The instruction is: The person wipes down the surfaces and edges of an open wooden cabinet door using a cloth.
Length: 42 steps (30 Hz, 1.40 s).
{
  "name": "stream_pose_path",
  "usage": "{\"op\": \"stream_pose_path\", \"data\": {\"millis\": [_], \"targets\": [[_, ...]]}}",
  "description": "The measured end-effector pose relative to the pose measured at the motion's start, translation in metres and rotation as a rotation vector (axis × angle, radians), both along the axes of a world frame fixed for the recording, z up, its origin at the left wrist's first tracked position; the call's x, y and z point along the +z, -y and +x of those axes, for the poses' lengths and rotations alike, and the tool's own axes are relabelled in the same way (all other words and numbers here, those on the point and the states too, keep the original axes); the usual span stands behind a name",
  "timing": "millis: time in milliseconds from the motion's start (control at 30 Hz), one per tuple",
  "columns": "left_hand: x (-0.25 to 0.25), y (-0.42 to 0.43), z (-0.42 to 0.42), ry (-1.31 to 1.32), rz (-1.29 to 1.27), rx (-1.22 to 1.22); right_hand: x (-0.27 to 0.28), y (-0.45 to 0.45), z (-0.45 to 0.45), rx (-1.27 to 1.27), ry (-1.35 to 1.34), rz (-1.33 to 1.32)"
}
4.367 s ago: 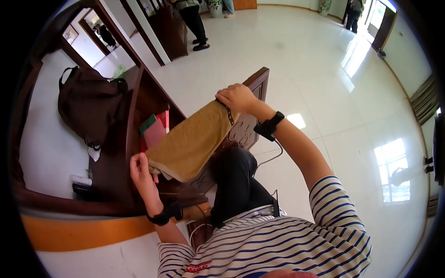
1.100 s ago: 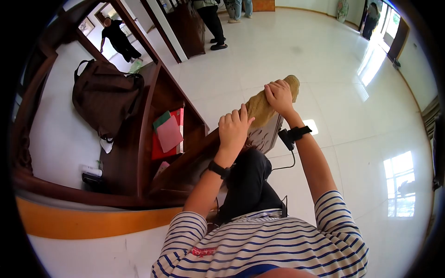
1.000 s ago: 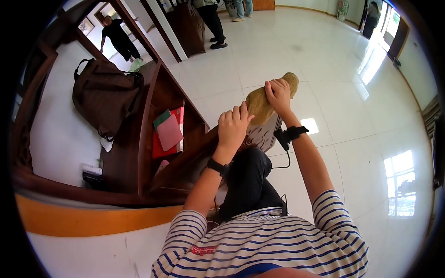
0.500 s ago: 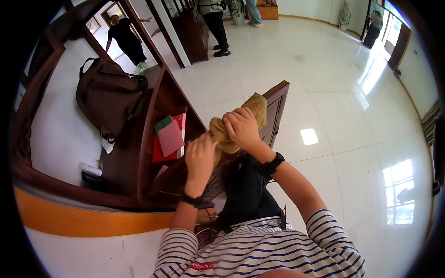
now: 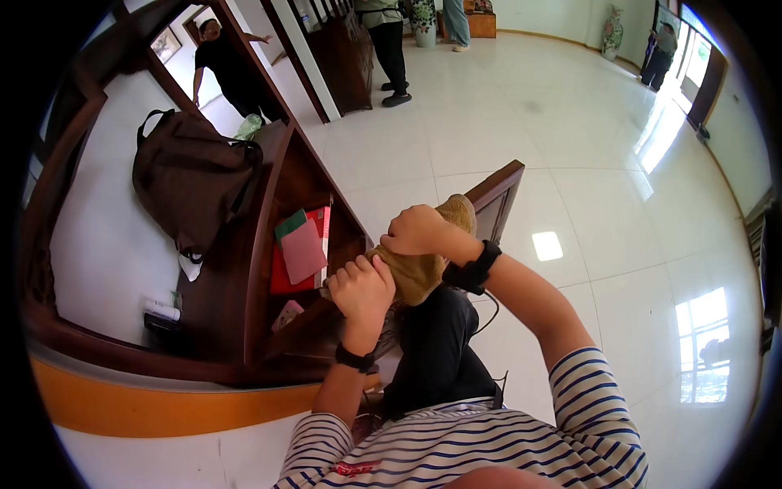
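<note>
A yellow-brown cloth [image 5: 414,281] is bunched between my hands over the open dark wooden cabinet door [image 5: 498,186]. My right hand [image 5: 419,231] is closed on the upper part of the cloth, its wrist bent and its fingertips mostly turned out of sight. At the cloth's left end, my left hand [image 5: 362,287] has its fingers curled in and closed on it. The cloth hangs down toward my bent knee and covers part of the door's edge. Black bands circle both wrists.
Beside the door stands a dark wooden cabinet [image 5: 305,167] with red, green and pink booklets [image 5: 303,250] inside. A brown bag [image 5: 191,175] rests on its top. One person in black [image 5: 232,73] stands behind it, and other people stand farther off on the tiled floor [image 5: 521,122].
My left hand has moved right and down and closed on the cloth. My right wrist has bent, and the cloth has shifted lower. The door appears slightly lower and farther right in view.
</note>
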<state>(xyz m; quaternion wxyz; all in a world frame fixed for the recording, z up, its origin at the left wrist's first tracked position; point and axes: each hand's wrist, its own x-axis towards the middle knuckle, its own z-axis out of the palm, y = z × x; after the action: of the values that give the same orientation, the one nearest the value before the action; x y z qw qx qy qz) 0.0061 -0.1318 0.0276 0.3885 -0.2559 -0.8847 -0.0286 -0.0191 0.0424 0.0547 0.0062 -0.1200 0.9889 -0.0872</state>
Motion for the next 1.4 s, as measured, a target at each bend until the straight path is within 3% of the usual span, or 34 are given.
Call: {"op": "stream_pose_path", "data": {"millis": [100, 367, 567, 867, 933, 1067, 1133, 1233, 1300, 1400], "targets": [[0.002, -0.024, -0.003, -0.015, 0.039, -0.026, 0.005, -0.019, 0.002, -0.112, 0.044, -0.186], [-0.005, -0.107, -0.005, 0.009, 0.048, -0.088, 0.007, -0.122, 0.007, -0.418, -0.055, -0.111], [-0.006, -0.092, -0.005, -0.025, 0.03, -0.209, 0.002, -0.114, 0.011, -0.444, -0.185, -0.138], [-0.005, -0.072, 0.004, -0.008, 0.043, -0.378, -0.023, -0.102, 0.039, -0.425, -0.298, 0.058], [-0.002, -0.063, 0.0, 0.141, 0.032, -0.47, -0.03, -0.103, 0.039, -0.252, -0.513, 0.195], [-0.001, -0.037, -0.001, 0.198, 0.051, -0.475, -0.032, -0.091, 0.039, -0.242, -0.6, 0.26], [0.001, -0.022, 0.003, 0.169, 0.03, -0.404, -0.028, -0.066, 0.041, -0.38, -0.494, 0.121], [0.003, 0.004, 0.013, 0.196, 0.026, -0.308, -0.03, -0.034, 0.044, -0.333, -0.572, 0.111], [0.005, 0.016, 0.019, 0.162, 0.053, -0.352, -0.036, -0.016, 0.047, -0.328, -0.794, -0.128], [0.004, 0.019, 0.025, 0.151, 0.017, -0.319, -0.037, -0.012, 0.051, -0.352, -0.786, -0.158]]}}
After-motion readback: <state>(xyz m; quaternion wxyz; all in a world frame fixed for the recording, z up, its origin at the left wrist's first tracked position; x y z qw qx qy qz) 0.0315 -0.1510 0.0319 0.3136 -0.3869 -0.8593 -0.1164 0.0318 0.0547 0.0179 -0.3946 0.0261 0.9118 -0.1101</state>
